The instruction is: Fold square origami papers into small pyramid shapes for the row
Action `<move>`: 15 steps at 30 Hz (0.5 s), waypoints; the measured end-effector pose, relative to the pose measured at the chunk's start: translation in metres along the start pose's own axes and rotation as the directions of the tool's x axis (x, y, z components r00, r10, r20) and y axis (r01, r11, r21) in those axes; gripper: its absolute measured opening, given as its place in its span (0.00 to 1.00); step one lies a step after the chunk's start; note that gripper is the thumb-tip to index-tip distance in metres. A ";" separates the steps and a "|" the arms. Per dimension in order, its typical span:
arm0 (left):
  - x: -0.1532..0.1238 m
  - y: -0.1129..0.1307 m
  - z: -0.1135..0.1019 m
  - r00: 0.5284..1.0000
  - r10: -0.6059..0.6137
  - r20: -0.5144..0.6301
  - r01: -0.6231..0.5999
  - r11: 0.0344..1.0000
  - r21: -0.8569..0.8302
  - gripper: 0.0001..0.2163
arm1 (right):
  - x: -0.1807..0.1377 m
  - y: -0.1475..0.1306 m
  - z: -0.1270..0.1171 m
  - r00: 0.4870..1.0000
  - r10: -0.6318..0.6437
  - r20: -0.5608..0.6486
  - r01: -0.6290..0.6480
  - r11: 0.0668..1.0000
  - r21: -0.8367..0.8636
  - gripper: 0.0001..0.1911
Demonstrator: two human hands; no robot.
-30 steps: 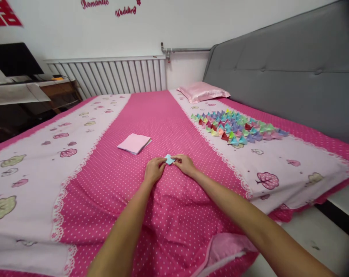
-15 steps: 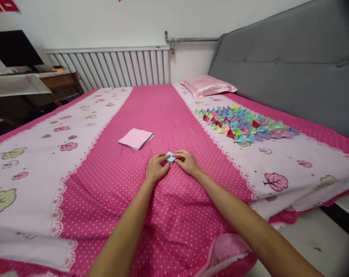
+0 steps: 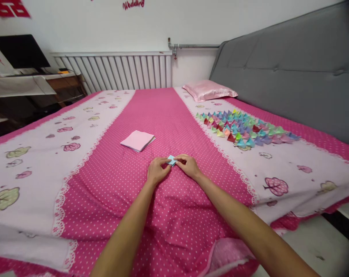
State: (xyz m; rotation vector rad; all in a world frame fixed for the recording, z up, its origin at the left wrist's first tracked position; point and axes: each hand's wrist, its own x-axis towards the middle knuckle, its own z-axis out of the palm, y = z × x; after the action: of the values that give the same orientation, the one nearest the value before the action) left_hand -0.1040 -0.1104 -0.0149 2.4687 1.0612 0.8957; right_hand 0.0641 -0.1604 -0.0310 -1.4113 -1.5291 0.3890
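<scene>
Both bare hands meet low over the bed, which is spread with a bright pink, white-dotted cover (image 3: 154,115) crossed by pale bands printed with little trees. Between them is a small light-blue piece of folded paper (image 3: 171,158), on the pink middle strip near the person's side of the bed. The left hand (image 3: 158,169) grips the paper from its left, thumb toward the near side and fingers reaching over. The right hand (image 3: 188,166) pinches it from the other side in much the same way, its fingertips close to those of the left. The finer creases are too small for me to make out.

Just beyond the left hand and off to its left lies a flat, square stack of paper sheets (image 3: 137,140), pale pink on top. Well to the right, on the pale band, a crowd of pointed, folded paper pieces in many colours (image 3: 246,129) stands in close rows: turquoise, violet, green, red, pink, yellow. Behind them a shiny pink satin pillow (image 3: 209,90) lies near the tall grey padded headboard (image 3: 289,69). A white ribbed radiator (image 3: 113,71) runs along the far wall, and at the left a black flat monitor (image 3: 20,52) stands on a cloth-draped wooden bench (image 3: 66,81).
</scene>
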 end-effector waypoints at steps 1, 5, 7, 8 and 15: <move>-0.001 0.001 0.000 1.000 -0.002 -0.005 0.002 1.000 -0.007 0.12 | -0.001 0.000 0.000 1.000 -0.001 -0.001 0.001 1.000 0.000 0.10; -0.005 0.003 0.000 1.000 -0.008 -0.016 0.008 1.000 -0.029 0.09 | -0.004 -0.002 0.000 1.000 0.009 -0.001 -0.009 1.000 -0.023 0.10; -0.007 0.003 0.001 1.000 -0.017 -0.020 0.016 0.999 -0.030 0.08 | -0.004 -0.004 -0.001 1.000 0.024 -0.003 -0.024 0.999 -0.046 0.09; -0.007 0.003 0.001 0.999 -0.023 -0.023 0.023 0.999 -0.028 0.08 | -0.005 -0.005 -0.001 0.999 0.033 -0.006 -0.033 0.998 -0.059 0.08; -0.003 0.001 0.001 0.998 -0.055 -0.032 0.056 0.998 0.016 0.10 | -0.004 -0.010 -0.002 0.998 0.069 -0.002 -0.069 0.984 -0.162 0.11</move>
State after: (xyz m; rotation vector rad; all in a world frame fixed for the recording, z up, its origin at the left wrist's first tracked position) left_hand -0.1039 -0.1134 -0.0165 2.4334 1.1465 0.9156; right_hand 0.0591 -0.1676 -0.0246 -1.5939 -1.5458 0.3149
